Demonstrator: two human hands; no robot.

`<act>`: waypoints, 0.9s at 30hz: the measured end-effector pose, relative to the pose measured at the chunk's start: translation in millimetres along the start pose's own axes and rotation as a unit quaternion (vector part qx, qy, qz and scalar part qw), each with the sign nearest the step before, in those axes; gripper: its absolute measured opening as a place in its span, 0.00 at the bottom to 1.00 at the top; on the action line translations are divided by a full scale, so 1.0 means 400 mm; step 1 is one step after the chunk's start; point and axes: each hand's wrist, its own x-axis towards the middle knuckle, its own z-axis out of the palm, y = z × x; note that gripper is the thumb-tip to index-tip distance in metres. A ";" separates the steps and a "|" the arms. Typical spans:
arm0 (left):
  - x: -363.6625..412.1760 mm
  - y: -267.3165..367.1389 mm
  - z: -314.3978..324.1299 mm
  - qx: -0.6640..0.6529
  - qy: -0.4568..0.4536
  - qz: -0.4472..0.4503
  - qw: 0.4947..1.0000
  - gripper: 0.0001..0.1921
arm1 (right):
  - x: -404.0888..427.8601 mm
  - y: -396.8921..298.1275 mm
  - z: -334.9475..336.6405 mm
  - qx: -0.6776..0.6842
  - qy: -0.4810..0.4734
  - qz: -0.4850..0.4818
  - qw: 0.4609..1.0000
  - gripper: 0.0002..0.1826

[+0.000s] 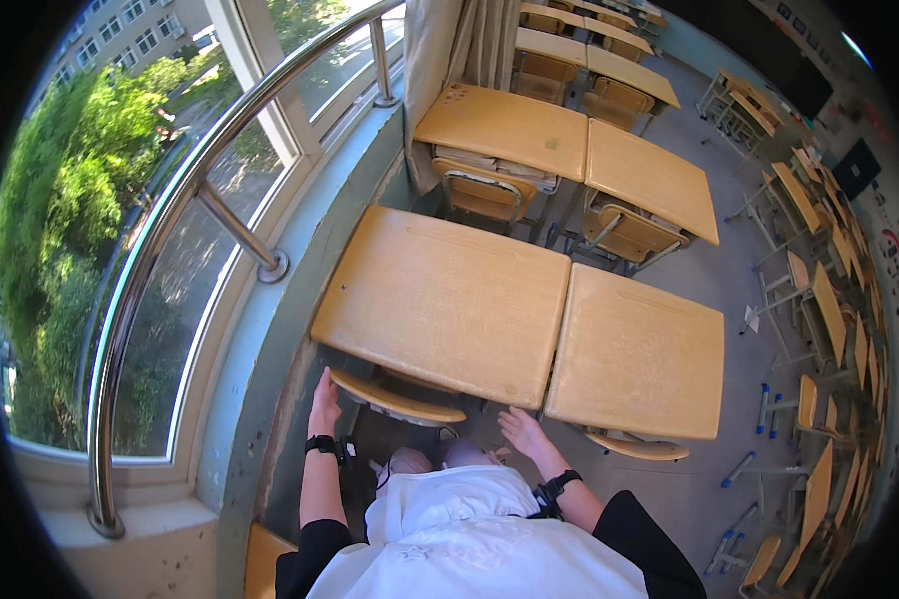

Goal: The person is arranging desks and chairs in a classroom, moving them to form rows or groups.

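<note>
My left hand (324,395) is at the left end of a curved wooden chair backrest (397,400), fingers pointing forward; whether it grips or only touches it I cannot tell. My right hand (523,432) hangs just short of the near edge of a wooden school desk (449,303), fingers spread, holding nothing. The chair stands tucked close against that desk, its seat mostly hidden. A second desk (640,352) adjoins on the right, with another chair back (637,447) under its near edge. Dark bands with small devices are on both wrists.
On the left run a green wall ledge (270,322), windows and a curved metal railing (142,254). More desks (502,127) and chairs (485,196) stand ahead, papers inside one desk. Several rows of desks (828,314) line the right side. A wooden seat (267,558) is behind at lower left.
</note>
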 end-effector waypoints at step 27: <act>0.328 0.025 -0.152 0.029 -0.128 -0.049 0.990 0.29 | 0.085 0.080 0.113 0.249 0.224 -0.226 0.915 0.34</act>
